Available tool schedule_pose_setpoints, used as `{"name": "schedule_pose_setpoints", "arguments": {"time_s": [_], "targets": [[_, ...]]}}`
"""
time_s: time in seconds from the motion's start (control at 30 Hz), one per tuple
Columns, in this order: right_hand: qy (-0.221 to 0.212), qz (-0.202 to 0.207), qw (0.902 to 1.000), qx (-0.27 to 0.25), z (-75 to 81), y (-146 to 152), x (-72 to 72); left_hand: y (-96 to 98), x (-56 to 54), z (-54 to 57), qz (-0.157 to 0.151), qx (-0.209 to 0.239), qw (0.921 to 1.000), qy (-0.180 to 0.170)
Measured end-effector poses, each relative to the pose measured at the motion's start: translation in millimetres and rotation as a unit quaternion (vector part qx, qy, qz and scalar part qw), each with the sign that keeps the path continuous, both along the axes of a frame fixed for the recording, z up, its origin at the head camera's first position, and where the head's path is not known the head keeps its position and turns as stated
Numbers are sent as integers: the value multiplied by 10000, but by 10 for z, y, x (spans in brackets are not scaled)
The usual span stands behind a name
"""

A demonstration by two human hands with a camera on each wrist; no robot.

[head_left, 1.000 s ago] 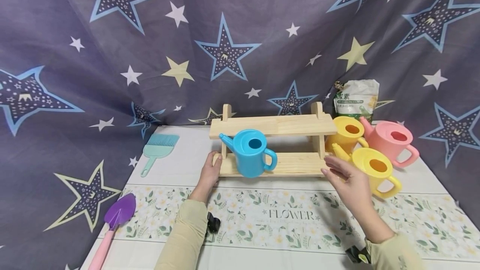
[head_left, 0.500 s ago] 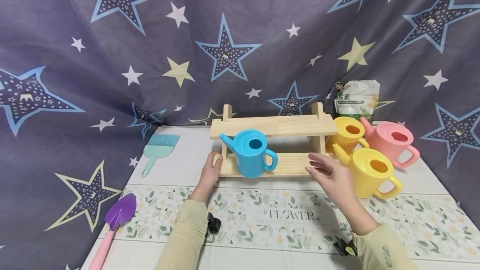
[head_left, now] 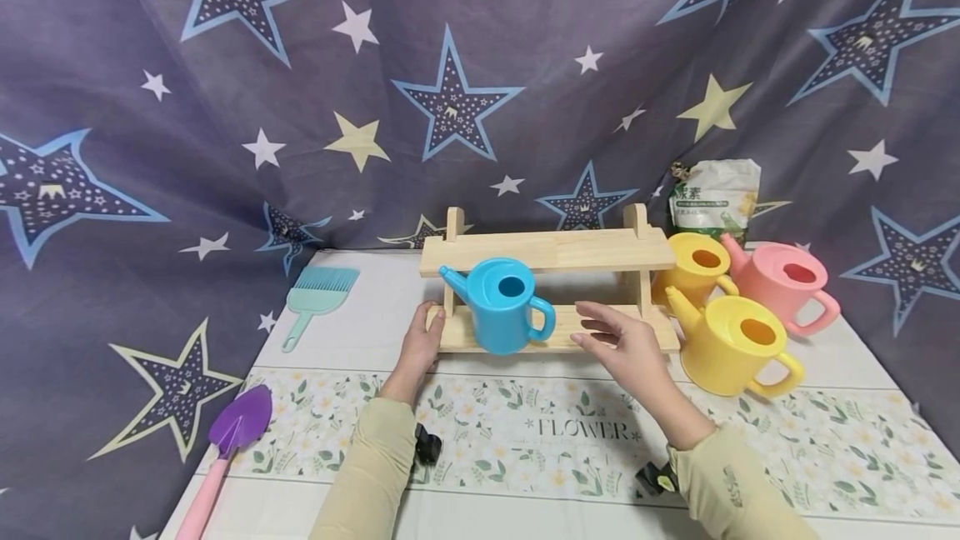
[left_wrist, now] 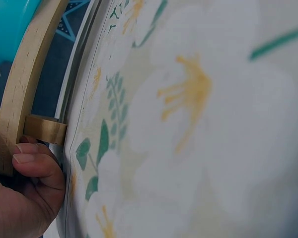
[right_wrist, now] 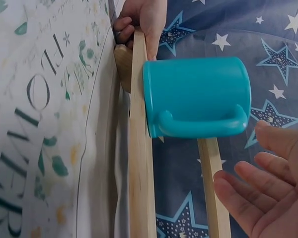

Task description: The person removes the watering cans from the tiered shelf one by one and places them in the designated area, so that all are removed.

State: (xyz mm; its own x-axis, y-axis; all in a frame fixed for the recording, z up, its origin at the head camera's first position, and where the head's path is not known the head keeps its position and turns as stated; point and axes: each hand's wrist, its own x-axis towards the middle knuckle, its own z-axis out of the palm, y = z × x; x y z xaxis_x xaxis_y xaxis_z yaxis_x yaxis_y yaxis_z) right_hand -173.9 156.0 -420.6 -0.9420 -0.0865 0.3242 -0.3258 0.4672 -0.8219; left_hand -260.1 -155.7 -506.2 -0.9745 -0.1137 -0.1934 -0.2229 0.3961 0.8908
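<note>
A blue watering can (head_left: 501,307) stands on the lower board of a two-tier wooden shelf (head_left: 547,252), spout to the left and handle to the right. My left hand (head_left: 420,347) grips the left end of that lower board; in the left wrist view its fingers (left_wrist: 37,163) curl under the wood. My right hand (head_left: 628,357) is in front of the lower board, right of the can, with parted, slightly bent fingers and nothing in them. In the right wrist view its fingertips are apart from the can's handle (right_wrist: 203,126).
Right of the shelf stand two yellow watering cans (head_left: 731,348) and a pink one (head_left: 783,282), with a white-and-green bag (head_left: 716,198) behind. At left lie a mint dustpan-shaped brush (head_left: 318,298) and a purple trowel (head_left: 236,423) with a pink handle. A star-patterned curtain (head_left: 525,65) hangs behind.
My right hand has moved left, from beside the front yellow watering can along the lower board toward the blue can's handle. The left hand and the shelf have stayed in place.
</note>
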Motion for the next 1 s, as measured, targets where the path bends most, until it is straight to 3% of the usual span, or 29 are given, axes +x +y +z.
{"name": "schedule_pose_setpoints", "arguments": {"time_s": [0.5,0.73,1.0], "targets": [[-128,248,9993,-238,-111,-265,-154,8,9,24,-20,90,10000,12],[-128,109,9994,-296,-161,-352,-181,13,11,25,-41,128,9999,63],[-188,-104,9998,-10,-189,-413,-204,11,14,30,7,131,9999,4]]}}
